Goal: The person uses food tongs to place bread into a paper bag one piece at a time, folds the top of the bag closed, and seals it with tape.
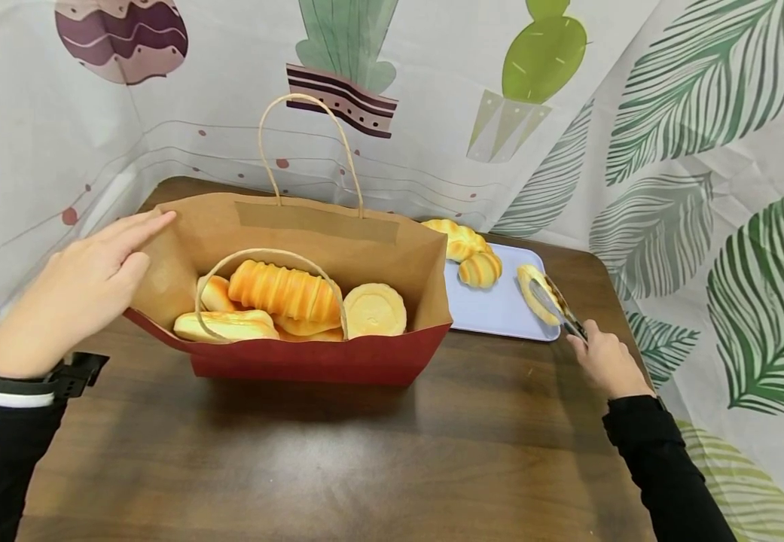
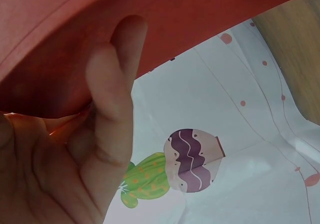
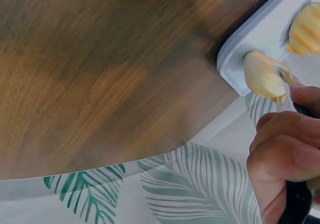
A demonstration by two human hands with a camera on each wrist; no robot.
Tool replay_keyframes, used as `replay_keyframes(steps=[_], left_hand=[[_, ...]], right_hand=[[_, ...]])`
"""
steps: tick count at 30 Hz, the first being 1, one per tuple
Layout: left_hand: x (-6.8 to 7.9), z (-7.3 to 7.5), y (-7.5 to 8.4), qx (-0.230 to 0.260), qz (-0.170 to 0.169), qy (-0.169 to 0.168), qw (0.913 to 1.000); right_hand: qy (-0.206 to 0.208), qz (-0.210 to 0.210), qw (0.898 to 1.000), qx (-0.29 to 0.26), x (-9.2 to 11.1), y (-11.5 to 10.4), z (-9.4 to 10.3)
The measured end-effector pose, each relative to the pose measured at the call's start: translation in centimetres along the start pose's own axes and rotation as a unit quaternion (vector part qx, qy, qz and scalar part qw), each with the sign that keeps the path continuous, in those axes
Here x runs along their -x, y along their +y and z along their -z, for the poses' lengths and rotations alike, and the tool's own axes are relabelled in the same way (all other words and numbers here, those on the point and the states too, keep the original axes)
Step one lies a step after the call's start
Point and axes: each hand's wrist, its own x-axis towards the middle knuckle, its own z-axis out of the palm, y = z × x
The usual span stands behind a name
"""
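A red paper bag (image 1: 310,363) with a brown inside stands wide open on the table, its twisted handles up. Several breads lie in it, among them a ridged roll (image 1: 286,292), a round tart (image 1: 375,310) and a long pale bun (image 1: 226,326). My left hand (image 1: 83,275) holds the bag's left rim, with fingers against the red outer side (image 2: 165,19). At the far right, my right hand (image 1: 610,363) grips metal tongs (image 1: 571,320). Their tips are around an oblong bread roll (image 1: 535,295) at the right end of a pale tray (image 1: 500,320).
Beside the bag's right side, a braided bread (image 1: 456,238) and a small croissant (image 1: 480,269) sit on the tray. The brown wooden table (image 1: 310,467) reaches a printed cloth (image 1: 432,45) hung behind and at the right.
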Motion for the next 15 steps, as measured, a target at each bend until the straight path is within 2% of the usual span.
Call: replay_keyframes(steps=[5,11,15], left_hand=[[0.0,-0.1,0.0,0.002,-0.001,0.001,1.0000],[-0.1,-0.2,-0.1,-0.004,-0.002,0.003,1.0000],[-0.1,-0.1,-0.1,-0.005,0.001,0.000,1.0000]], right_hand=[[0.005,0.011,1.000,-0.017,0.6,-0.4,0.5],[0.038,0.044,0.998,-0.025,1.8,-1.4,1.7],[0.046,0.056,0.997,-0.032,2.5,-2.4,2.6]])
